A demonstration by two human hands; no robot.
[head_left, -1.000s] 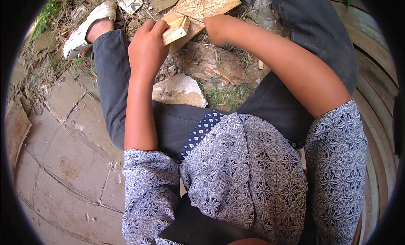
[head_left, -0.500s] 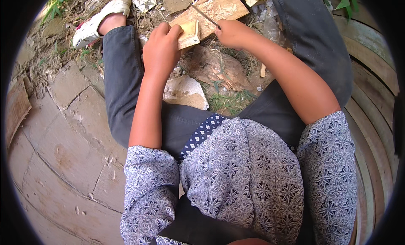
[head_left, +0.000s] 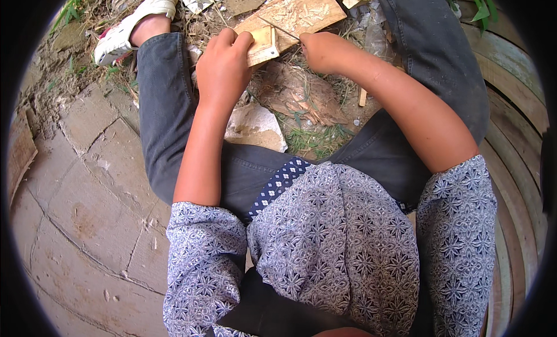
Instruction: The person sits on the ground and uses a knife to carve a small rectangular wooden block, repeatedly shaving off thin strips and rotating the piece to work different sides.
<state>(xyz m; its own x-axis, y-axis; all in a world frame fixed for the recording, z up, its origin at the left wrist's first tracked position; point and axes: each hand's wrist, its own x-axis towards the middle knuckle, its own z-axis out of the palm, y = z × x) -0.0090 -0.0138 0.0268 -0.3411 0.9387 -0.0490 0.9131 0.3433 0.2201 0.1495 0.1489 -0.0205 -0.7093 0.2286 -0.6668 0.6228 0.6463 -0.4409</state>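
My left hand is closed around a small pale wooden block, which has a small dark dot near its right corner. In my right hand is a knife-like tool with a thin, dark blade. Its handle is hidden inside my fist. The blade points up and left, passing just beyond the block's far edge; whether it touches the block I cannot tell. Beneath both lies a larger wooden board strewn with pale shavings.
A weathered slab of wood and a pale broken stone lie between my legs. My foot in a white clog rests at the upper left. Cracked paving covers the left side, and curved wooden slats line the right.
My right hand has shifted slightly right and down, and the blade's tip has dropped closer to the block. My left hand still grips the block in nearly the same place.
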